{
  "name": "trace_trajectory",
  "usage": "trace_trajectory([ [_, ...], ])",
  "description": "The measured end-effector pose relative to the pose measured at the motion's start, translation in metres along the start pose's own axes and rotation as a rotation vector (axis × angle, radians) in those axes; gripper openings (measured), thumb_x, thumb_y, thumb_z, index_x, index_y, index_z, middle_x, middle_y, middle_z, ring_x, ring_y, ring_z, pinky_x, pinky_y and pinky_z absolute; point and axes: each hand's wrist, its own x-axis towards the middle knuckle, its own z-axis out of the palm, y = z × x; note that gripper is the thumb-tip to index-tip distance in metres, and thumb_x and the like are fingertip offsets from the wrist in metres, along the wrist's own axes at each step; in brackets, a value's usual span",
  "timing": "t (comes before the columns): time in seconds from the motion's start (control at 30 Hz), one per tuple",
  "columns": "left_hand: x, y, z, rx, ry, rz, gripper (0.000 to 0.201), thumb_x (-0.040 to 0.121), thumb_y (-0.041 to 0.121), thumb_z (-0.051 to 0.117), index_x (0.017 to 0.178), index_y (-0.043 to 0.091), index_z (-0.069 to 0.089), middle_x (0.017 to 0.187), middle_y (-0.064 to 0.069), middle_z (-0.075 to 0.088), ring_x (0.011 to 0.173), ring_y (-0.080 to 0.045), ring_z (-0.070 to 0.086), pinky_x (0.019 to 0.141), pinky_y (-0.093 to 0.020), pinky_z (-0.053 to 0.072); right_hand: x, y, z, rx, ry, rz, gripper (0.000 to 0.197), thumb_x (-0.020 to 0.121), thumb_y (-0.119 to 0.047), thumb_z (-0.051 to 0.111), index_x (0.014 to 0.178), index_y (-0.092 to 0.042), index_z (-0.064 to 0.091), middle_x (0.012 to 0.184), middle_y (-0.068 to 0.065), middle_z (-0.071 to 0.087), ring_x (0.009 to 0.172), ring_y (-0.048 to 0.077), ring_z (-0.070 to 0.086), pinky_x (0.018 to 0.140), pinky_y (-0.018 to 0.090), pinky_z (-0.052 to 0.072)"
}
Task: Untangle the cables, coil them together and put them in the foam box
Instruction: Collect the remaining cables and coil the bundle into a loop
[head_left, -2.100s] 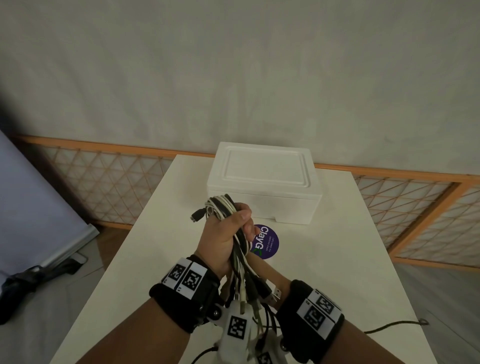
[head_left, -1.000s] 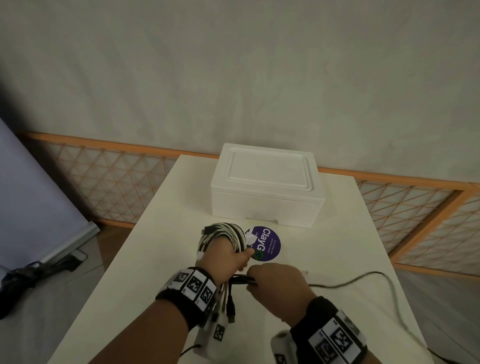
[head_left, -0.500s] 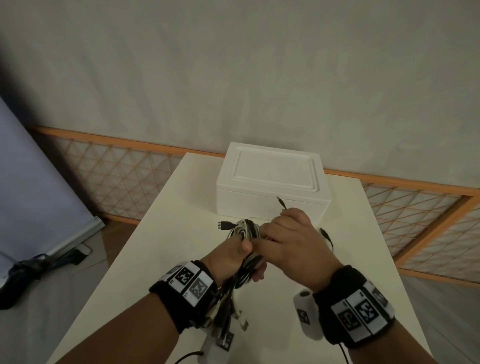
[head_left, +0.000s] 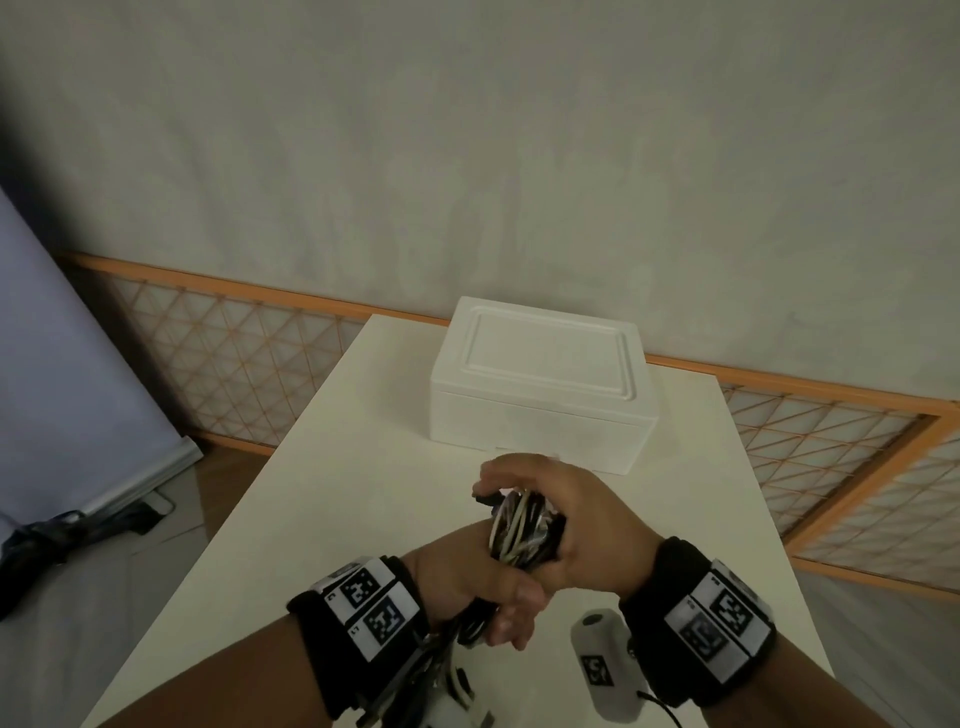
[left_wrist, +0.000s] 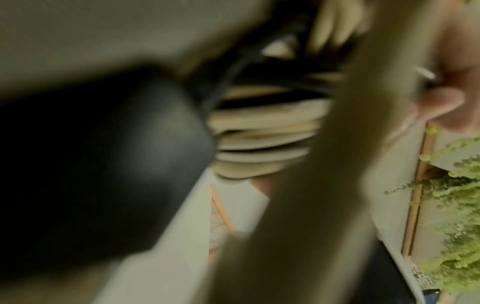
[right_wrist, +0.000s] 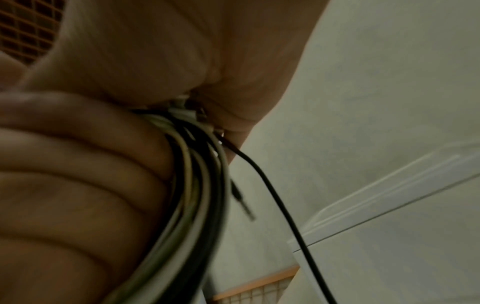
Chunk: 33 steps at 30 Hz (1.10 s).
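A coil of black and white cables (head_left: 521, 530) is held just above the white table, in front of the closed white foam box (head_left: 540, 395). My left hand (head_left: 478, 579) grips the coil's lower part, and plug ends (head_left: 447, 670) hang below that wrist. My right hand (head_left: 571, 501) curls over the coil's top. In the right wrist view, fingers wrap the cables (right_wrist: 200, 185), one thin black end (right_wrist: 275, 197) hangs free, and the foam box (right_wrist: 389, 246) stands behind. The left wrist view is blurred and shows only cable loops (left_wrist: 265, 133).
The foam box stands at the far middle of the table (head_left: 322, 493), whose left and right edges run close to my arms. An orange lattice fence (head_left: 234, 358) lines the wall behind. A grey-blue panel (head_left: 62, 364) and a dark object (head_left: 41, 540) are on the floor to the left.
The right hand brought in the loose black cable that trailed to the right, came over the bundle and now grips its top. The purple sticker is covered by the hands.
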Motion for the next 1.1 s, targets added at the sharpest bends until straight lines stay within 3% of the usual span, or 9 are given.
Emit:
trace_trajectory([
  [0.17,-0.002,0.002,-0.002,0.047,-0.047,-0.053,0.041,0.067,0.017,0.068,0.091,-0.013,0.053,0.055,-0.006,0.054,0.043,-0.012,0.053,0.058,-0.028,0.051,-0.002,0.001,0.013,-0.130,0.162,-0.200,0.046,0.054,-0.024,0.087,0.092,-0.019,0.063,0.084,-0.002,0.066,0.079,0.011,0.061,0.068,0.034,0.052],
  [0.27,-0.002,0.009,-0.003,0.083,-0.122,-0.061,0.031,0.067,0.022,0.076,0.083,0.000,0.061,0.056,-0.003,0.058,0.047,-0.011,0.056,0.056,-0.027,0.052,-0.009,-0.002,0.024,-0.271,0.297,-0.251,0.038,0.063,-0.040,0.076,0.087,-0.020,0.054,0.072,-0.001,0.059,0.067,0.010,0.052,0.060,0.026,0.046],
  [0.4,0.002,0.011,-0.005,0.126,-0.121,-0.012,0.050,0.070,0.048,0.078,0.082,0.003,0.062,0.059,-0.001,0.064,0.050,-0.012,0.061,0.067,-0.036,0.052,-0.012,0.002,0.023,-0.369,0.391,-0.212,0.041,0.069,-0.057,0.066,0.080,-0.019,0.055,0.065,-0.003,0.057,0.059,0.012,0.050,0.050,0.025,0.045],
  [0.6,0.001,0.021,-0.008,0.211,0.003,0.005,0.065,0.064,0.060,0.077,0.100,0.007,0.064,0.073,-0.006,0.071,0.067,-0.020,0.067,0.075,-0.045,0.051,-0.015,0.007,0.015,-0.350,0.473,-0.096,0.059,0.075,-0.073,0.056,0.067,-0.015,0.061,0.059,-0.007,0.055,0.055,0.006,0.047,0.050,0.022,0.042],
  [0.7,-0.006,0.026,-0.005,0.223,-0.085,-0.026,0.085,0.060,0.049,0.084,0.129,0.014,0.050,0.094,-0.005,0.071,0.091,-0.024,0.068,0.087,-0.042,0.052,-0.017,0.009,0.010,-0.214,0.498,-0.022,0.049,0.070,-0.075,0.059,0.076,-0.026,0.059,0.070,-0.022,0.055,0.064,-0.007,0.050,0.062,0.007,0.039],
  [0.77,-0.012,0.025,-0.004,0.301,-0.039,-0.041,0.078,0.068,0.024,0.086,0.133,0.022,0.043,0.097,-0.004,0.070,0.099,-0.027,0.066,0.093,-0.044,0.050,-0.017,0.010,0.008,-0.121,0.509,0.018,0.048,0.068,-0.074,0.061,0.079,-0.028,0.059,0.070,-0.025,0.054,0.066,-0.010,0.052,0.064,0.004,0.038],
  [0.87,-0.016,0.021,0.001,0.365,0.050,0.024,0.061,0.082,-0.002,0.067,0.131,0.022,0.040,0.089,0.000,0.068,0.087,-0.022,0.069,0.079,-0.035,0.053,-0.013,0.008,0.007,0.020,0.514,0.059,0.047,0.065,-0.073,0.064,0.075,-0.027,0.062,0.062,-0.025,0.057,0.063,-0.004,0.057,0.060,0.007,0.039],
  [1.0,-0.011,0.017,0.005,0.278,0.186,0.078,0.054,0.073,0.002,0.065,0.121,0.016,0.045,0.076,-0.001,0.066,0.067,-0.020,0.065,0.064,-0.029,0.049,0.000,0.008,0.007,0.290,0.498,0.129,0.050,0.064,-0.078,0.060,0.066,-0.028,0.061,0.062,-0.011,0.060,0.059,0.003,0.056,0.058,0.017,0.043],
  [1.1,-0.008,0.009,0.001,0.195,0.255,0.107,0.056,0.069,0.006,0.065,0.122,0.004,0.046,0.065,-0.006,0.062,0.058,-0.021,0.060,0.062,-0.030,0.049,0.006,0.014,0.014,0.394,0.511,0.143,0.077,0.079,-0.078,0.041,0.078,-0.005,0.063,0.076,0.001,0.065,0.071,0.016,0.062,0.066,0.028,0.049],
])
